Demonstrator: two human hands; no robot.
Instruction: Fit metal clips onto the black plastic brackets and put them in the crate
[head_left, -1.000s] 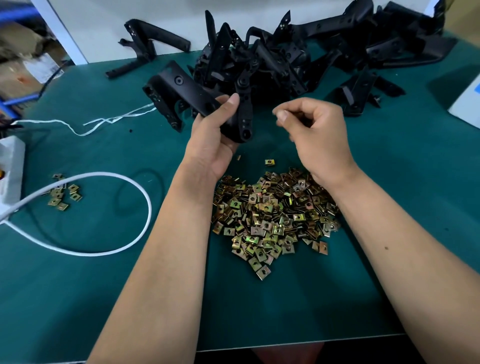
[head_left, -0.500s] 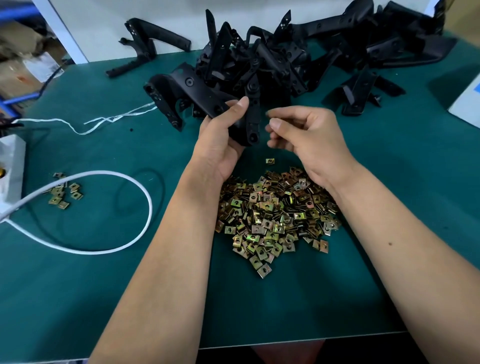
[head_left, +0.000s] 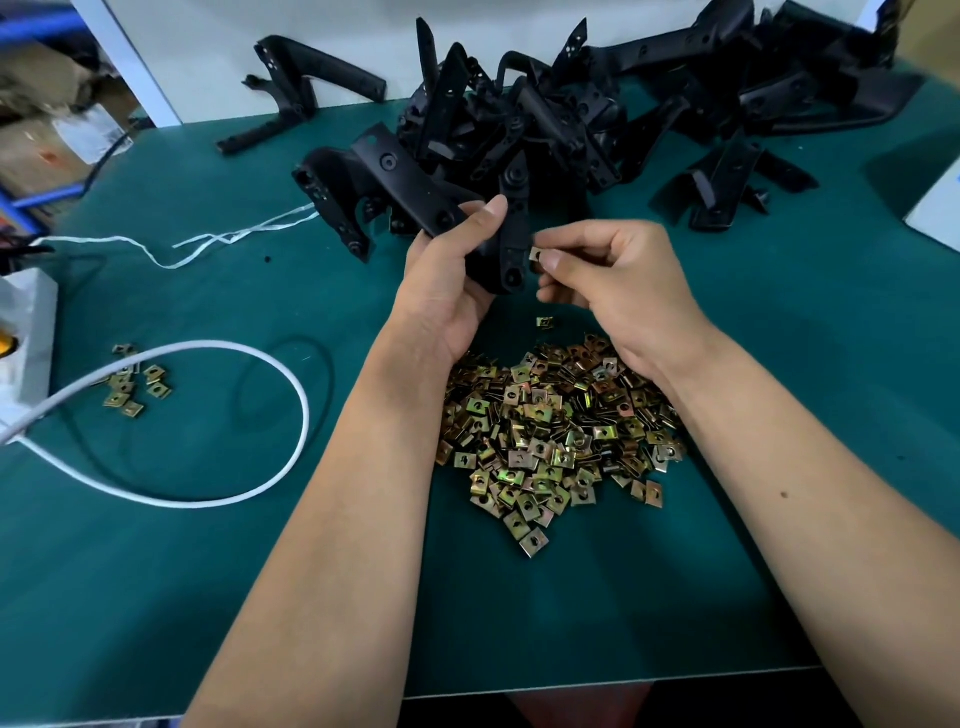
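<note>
Now we work over the green bench mat (head_left: 675, 597), and we place everything by the heap of loose metal clips (head_left: 556, 426) at its middle. Beyond that heap lies the big tangle of black plastic brackets (head_left: 597, 119) waiting their turn; no crate shows in this view. Just past the heap's far edge our left hand (head_left: 447, 291) grips one black bracket (head_left: 410, 182), fingers and thumb curled round its lower arm. Our right hand (head_left: 618, 291), above the heap's far right side, pinches a single clip (head_left: 535, 254) between thumb and forefinger, touching the edge of the bracket's hanging tab. To seat it well, we judge that we should hold the bracket steady, square the clip's open mouth to the tab edge, and push straight on until its hole sits over the tab's hole. Compared with half a second ago, our right hand has closed the gap to the bracket, and the clip, then hidden in the fingers, now shows at the tab.
</note>
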